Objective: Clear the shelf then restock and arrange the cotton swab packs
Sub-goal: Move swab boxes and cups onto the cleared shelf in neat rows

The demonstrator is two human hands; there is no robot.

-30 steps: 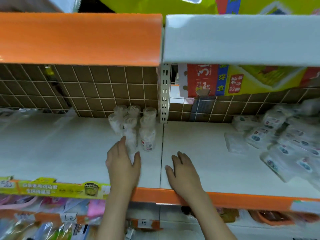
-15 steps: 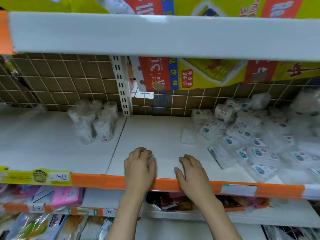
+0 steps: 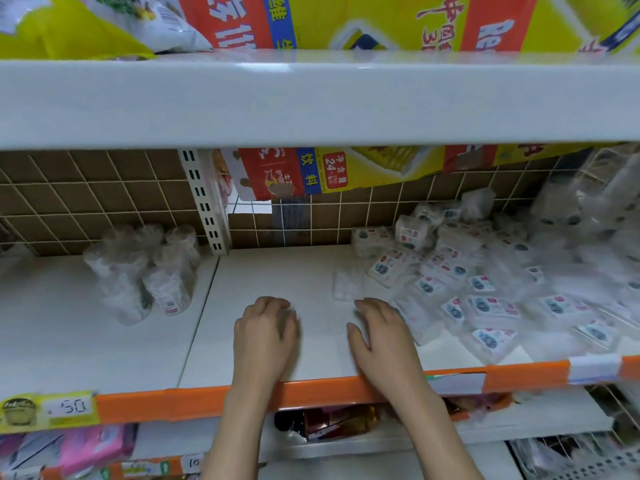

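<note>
Motion blur smears the heaped clear plastic cotton swab packs [image 3: 478, 285] at right on the white metal shelf [image 3: 86, 341]; left hand [image 3: 265, 336] curled, right hand [image 3: 379, 336] flat, both empty.

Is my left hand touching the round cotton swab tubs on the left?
Apart. The head view shows bare white shelf between the left hand and the round tubs.

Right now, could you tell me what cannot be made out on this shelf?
- Head view: labels on the flat swab packs are motion-blurred and too small to read.
- The pile's far right end is smeared and cut off by the frame edge.
- Whether the left hand, with its curled fingers, has anything in its grip is hidden.
</note>
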